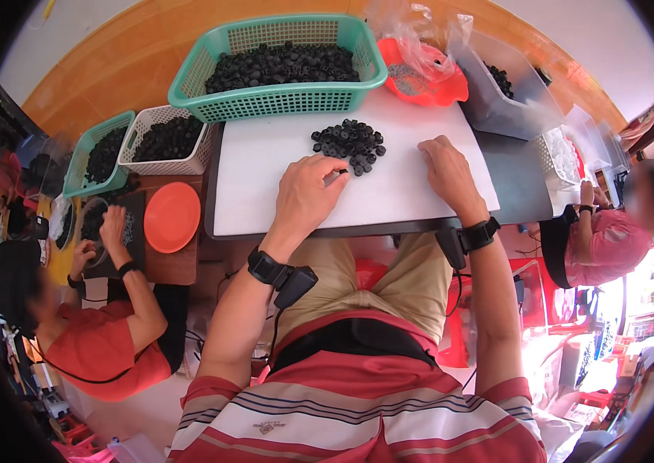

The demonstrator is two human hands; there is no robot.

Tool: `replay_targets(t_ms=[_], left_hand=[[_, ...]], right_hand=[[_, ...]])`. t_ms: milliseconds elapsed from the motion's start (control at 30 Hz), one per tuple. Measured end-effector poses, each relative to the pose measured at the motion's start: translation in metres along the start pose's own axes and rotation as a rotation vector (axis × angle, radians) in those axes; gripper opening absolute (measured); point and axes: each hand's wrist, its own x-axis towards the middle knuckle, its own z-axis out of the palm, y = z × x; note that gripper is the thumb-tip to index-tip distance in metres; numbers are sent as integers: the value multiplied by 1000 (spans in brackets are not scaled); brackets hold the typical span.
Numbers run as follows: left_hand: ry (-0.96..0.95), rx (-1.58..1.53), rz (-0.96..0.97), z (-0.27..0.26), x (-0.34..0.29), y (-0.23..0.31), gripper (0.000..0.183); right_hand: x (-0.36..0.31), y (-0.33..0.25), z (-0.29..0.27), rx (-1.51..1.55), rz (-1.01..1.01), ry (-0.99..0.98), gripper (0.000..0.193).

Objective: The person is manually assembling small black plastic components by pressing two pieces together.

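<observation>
A pile of small round black parts [349, 141], like caps or knobs, lies on the white board [254, 174] in front of me. At the pile's near left edge is my left hand [310, 191], thumb and forefinger pinched on one small black part that shows dark between the fingertips. My right hand [450, 176] rests on the board to the right of the pile, apart from it. Its fingers are curled together, and whatever they may hold is hidden. Each wrist wears a black strap with a device.
Behind the board stands a green basket [281, 104] heaped with black parts. Beside it are a red dish [420, 86] of small grey pieces and a clear bin [497, 104]. Leftward are a white basket [165, 165] and an orange plate [172, 217]. Co-workers sit on both sides.
</observation>
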Motion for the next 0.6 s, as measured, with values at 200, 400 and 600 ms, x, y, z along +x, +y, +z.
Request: replay_targets(t_ms=[200,400,600], left_hand=[[3,-7,-4,-1,-2,0,18],[-18,8,-8,0,-1,3,19],[-2,23,7,2,-2,-1,19]], right_hand=[[-3,-2,-1,27,4,36,12],[-4,4,-1,110,31,62,10],[-3,7,-3,243,125,98,13]])
